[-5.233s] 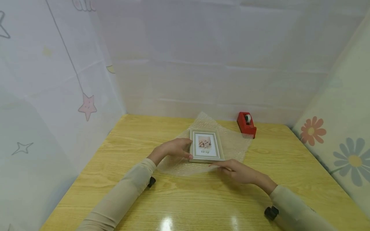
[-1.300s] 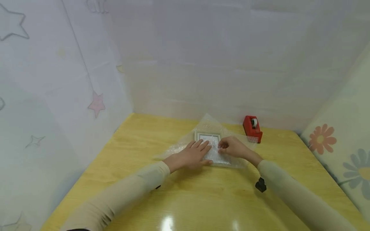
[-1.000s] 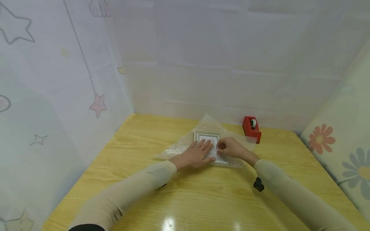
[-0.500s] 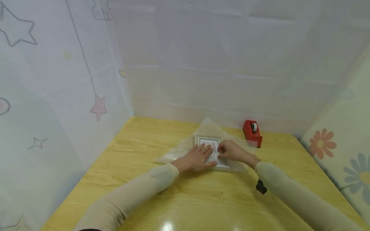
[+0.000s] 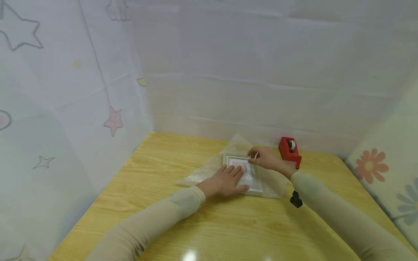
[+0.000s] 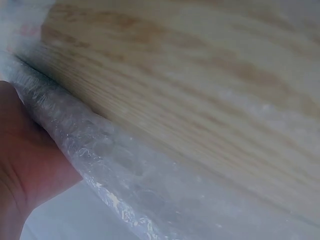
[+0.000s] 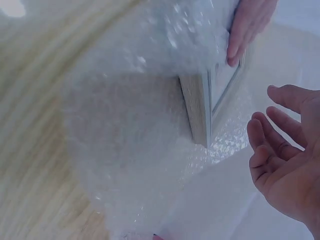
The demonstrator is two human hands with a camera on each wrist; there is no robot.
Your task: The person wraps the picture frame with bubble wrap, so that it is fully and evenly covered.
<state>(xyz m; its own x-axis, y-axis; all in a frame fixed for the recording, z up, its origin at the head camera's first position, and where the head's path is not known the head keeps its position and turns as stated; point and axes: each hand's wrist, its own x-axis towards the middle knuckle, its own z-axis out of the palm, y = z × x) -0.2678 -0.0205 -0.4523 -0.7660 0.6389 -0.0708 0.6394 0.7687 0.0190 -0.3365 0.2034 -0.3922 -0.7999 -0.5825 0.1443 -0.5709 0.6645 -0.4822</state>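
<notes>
A pale picture frame (image 5: 237, 157) lies on a sheet of bubble wrap (image 5: 205, 172), whose near flap is folded over its lower part. My left hand (image 5: 225, 182) rests flat on that flap, fingers spread, pressing it against the frame. Just past the frame's upper right corner, my right hand (image 5: 266, 158) hovers. The right wrist view shows this right hand (image 7: 287, 155) with loosely bent fingers, nothing between them and the thumb, beside the frame's bare corner (image 7: 202, 120). In the left wrist view the wrap (image 6: 115, 155) runs alongside the hand.
A red tape dispenser (image 5: 289, 150) stands at the back right, close to the wrap's right corner. The wooden table (image 5: 228, 228) meets printed cloth walls at the back and on both sides.
Earlier the frame lay uncovered; the near flap is now folded over it under my left hand. My right hand, which was at the flap's edge, has lifted away toward the back.
</notes>
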